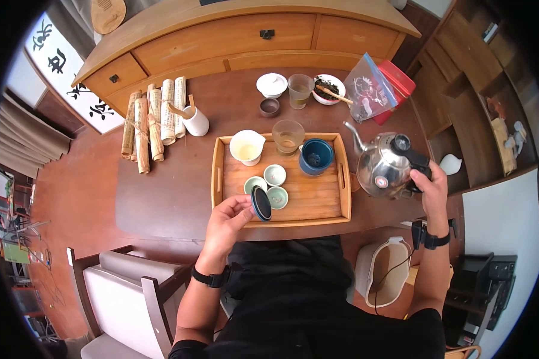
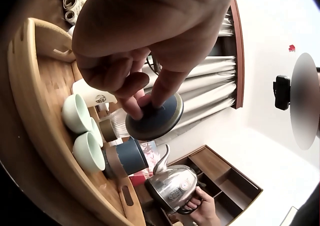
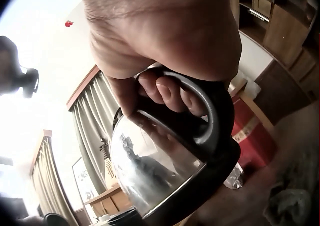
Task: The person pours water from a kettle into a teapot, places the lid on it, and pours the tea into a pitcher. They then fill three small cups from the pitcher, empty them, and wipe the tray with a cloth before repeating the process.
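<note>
My left hand (image 1: 228, 222) pinches a dark blue lid (image 1: 261, 203) between thumb and fingers, tilted on edge above the front of the wooden tray (image 1: 317, 221). Beside it stand three pale green cups (image 1: 275, 175). My right hand (image 1: 430, 186) grips the black handle of a steel kettle (image 1: 382, 167), whose spout points toward the back left, right of the tray. In the tray's back right is a blue cup (image 1: 316, 157) without a lid; a white pitcher (image 1: 246, 147) and a glass vessel (image 1: 288, 136) stand to its left. In the left wrist view the lid (image 2: 155, 118) hangs from my fingertips.
Behind the tray are a white bowl (image 1: 272, 85), a small brown cup (image 1: 270, 107), a glass (image 1: 300, 91) and a bowl of dark leaves (image 1: 329, 90). A plastic bag (image 1: 370, 90) leans by a red box (image 1: 401, 82). Scrolls (image 1: 142, 134) and a white holder (image 1: 196, 122) stand left.
</note>
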The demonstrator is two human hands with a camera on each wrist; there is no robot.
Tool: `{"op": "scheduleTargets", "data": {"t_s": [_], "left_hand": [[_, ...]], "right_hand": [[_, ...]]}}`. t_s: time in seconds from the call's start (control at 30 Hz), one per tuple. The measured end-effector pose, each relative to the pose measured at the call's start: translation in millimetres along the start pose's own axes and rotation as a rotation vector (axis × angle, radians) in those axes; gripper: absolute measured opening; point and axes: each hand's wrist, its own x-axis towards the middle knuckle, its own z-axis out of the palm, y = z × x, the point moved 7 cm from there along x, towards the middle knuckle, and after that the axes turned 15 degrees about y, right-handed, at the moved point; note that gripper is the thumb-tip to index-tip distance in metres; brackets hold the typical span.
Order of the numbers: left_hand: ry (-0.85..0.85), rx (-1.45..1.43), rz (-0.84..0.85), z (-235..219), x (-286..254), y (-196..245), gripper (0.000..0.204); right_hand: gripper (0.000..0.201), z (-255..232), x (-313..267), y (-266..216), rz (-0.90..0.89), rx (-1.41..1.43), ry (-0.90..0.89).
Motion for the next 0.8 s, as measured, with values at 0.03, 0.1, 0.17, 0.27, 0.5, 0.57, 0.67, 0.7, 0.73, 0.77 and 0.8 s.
{"op": "scheduleTargets", "data": {"t_s": [0.03, 0.1, 0.17, 0.27, 0.5, 0.57, 0.67, 0.7, 0.73, 0.77, 0.8], "left_hand": [[-0.014, -0.001, 0.016, 2.7, -0.7, 1.6, 0.025], [-0.028, -0.004, 0.031, 3.8, -1.4, 1.0, 0.025], [-0.048, -0.032, 0.036, 4.4, -2.1, -0.7, 0.025], [-0.047, -0.048, 0.05, 0.8, -0.6, -4.5, 0.025], [-0.032, -0.045, 0.037, -5.8, -1.5, -1.3, 0.024], [-0.02, -0.046, 0.041, -6.1, -2.4, 2.0, 0.023], [-0.016, -0.047, 0.051, -8.0, -1.5, 1.6, 0.023], [-0.016, -0.049, 0.051, -8.3, -1.2, 1.1, 0.023], [-0.024, -0.059, 0.053, -8.2, -1.2, 0.8, 0.023], [-0.032, -0.07, 0.055, -8.1, -1.1, 0.6, 0.023], [-0.032, -0.07, 0.055, -8.4, -0.8, -0.3, 0.023]], "right_hand": [[0.031, 2.8, -5.3, -5.7, -0.039, -0.006, 0.011], [0.029, 4.1, -12.5, -11.4, -0.063, -0.073, -0.021], [0.025, 8.8, -20.1, -20.0, -0.062, -0.151, -0.044], [0.027, 12.8, -26.9, -32.7, -0.119, -0.298, -0.052], [0.034, 18.0, -29.6, -52.1, -0.149, -0.433, -0.071], [0.036, 19.5, -30.4, -57.4, -0.15, -0.474, -0.069], [0.037, 20.0, -30.9, -63.7, -0.148, -0.491, -0.07], [0.037, 18.9, -30.5, -65.2, -0.148, -0.492, -0.07], [0.037, 17.2, -29.9, -66.5, -0.155, -0.511, -0.071], [0.037, 16.2, -29.7, -68.1, -0.161, -0.531, -0.072], [0.037, 16.3, -29.8, -70.6, -0.161, -0.531, -0.072]]}}
